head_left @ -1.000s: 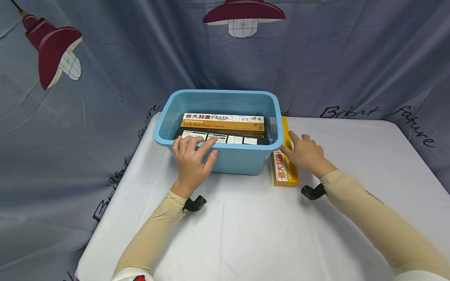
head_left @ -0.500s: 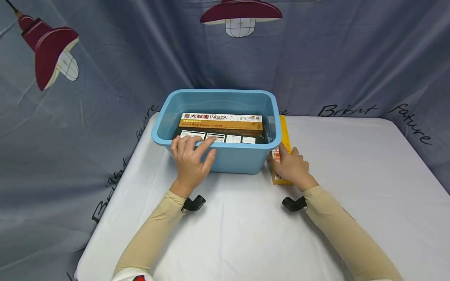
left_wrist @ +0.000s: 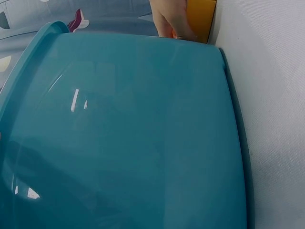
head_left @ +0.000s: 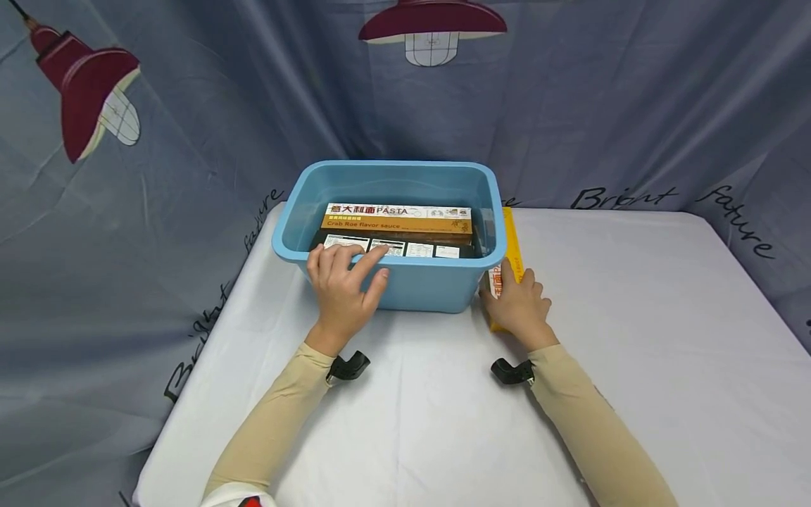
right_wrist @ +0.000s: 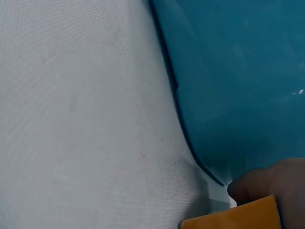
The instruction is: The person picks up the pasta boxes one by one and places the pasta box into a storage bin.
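Note:
A light blue plastic tub (head_left: 418, 285) stands on the white table, holding pasta boxes. Inside, an orange-and-white pasta box (head_left: 399, 220) lies behind a dark box with white label panels (head_left: 419, 250). My left hand (head_left: 342, 296) holds the tub's front rim near its left end, fingers hooked over it and thumb outside. A yellow pasta box (head_left: 514, 243) lies lengthwise against the tub's right side. My right hand (head_left: 521, 306) grips its near part, thumb on the left side; the hand covers much of the box. In the right wrist view, the thumb (right_wrist: 257, 183) lies beside the box's orange end (right_wrist: 238, 217).
The white cloth-covered table (head_left: 431, 408) extends in front of the tub and to its right. A grey-blue curtain (head_left: 570, 105) printed with red lamps hangs close behind the tub. A black wrist camera (head_left: 348, 366) sits on each sleeve.
My right hand has moved left and nearer, from over the middle of the yellow pasta box to a grip on its near part. The left hand stays on the rim.

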A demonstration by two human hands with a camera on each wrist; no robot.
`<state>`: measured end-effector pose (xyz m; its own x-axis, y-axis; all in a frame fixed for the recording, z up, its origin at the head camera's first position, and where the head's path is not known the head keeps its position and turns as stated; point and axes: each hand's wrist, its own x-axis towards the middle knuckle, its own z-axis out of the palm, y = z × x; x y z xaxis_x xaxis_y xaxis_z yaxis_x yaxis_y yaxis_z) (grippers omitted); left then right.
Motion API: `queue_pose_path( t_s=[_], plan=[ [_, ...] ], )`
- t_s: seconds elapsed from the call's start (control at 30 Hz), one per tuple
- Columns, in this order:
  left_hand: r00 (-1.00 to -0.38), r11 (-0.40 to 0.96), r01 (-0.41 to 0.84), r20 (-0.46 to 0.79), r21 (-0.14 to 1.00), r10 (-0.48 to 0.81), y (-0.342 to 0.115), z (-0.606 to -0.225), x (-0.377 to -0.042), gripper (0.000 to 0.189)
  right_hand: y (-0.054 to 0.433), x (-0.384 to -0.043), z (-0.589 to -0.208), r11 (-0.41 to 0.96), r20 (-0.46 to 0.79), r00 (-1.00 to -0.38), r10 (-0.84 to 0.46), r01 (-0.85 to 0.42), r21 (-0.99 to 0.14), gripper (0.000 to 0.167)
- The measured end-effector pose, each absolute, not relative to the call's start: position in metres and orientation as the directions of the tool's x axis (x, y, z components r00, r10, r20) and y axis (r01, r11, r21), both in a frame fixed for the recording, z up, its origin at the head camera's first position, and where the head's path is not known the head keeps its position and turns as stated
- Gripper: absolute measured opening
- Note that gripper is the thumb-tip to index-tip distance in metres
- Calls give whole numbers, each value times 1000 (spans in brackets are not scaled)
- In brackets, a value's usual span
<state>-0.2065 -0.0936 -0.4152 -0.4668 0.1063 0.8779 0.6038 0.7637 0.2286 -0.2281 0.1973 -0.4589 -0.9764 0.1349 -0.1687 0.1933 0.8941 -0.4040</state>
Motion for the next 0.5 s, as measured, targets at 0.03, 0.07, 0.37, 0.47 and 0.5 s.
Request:
queue_pose_path(
  t_s=[0.03, 0.07, 0.37, 0.47, 0.5],
  plan=[
    [-465, 764, 604, 879, 228, 106, -94, -415, -207, 33, 198, -228, -459, 893, -168, -977, 135, 193, -406, 85],
    [-464, 764, 604, 880, 227, 106, -94, -415, -207, 33, 198, -228, -459, 893, -166, -977, 133, 191, -409, 85],
    [-462, 769, 600, 880, 219, 110, -95, -417, -207, 28, 212, -224, -454, 912, -189, -977, 100, 166, -376, 81],
    [-465, 773, 596, 878, 217, 112, -95, -417, -207, 31, 222, -221, -454, 919, -200, -975, 98, 165, -358, 81],
    [-465, 773, 595, 878, 217, 111, -95, -416, -207, 31, 226, -220, -455, 921, -199, -975, 96, 163, -353, 80]
  ],
)
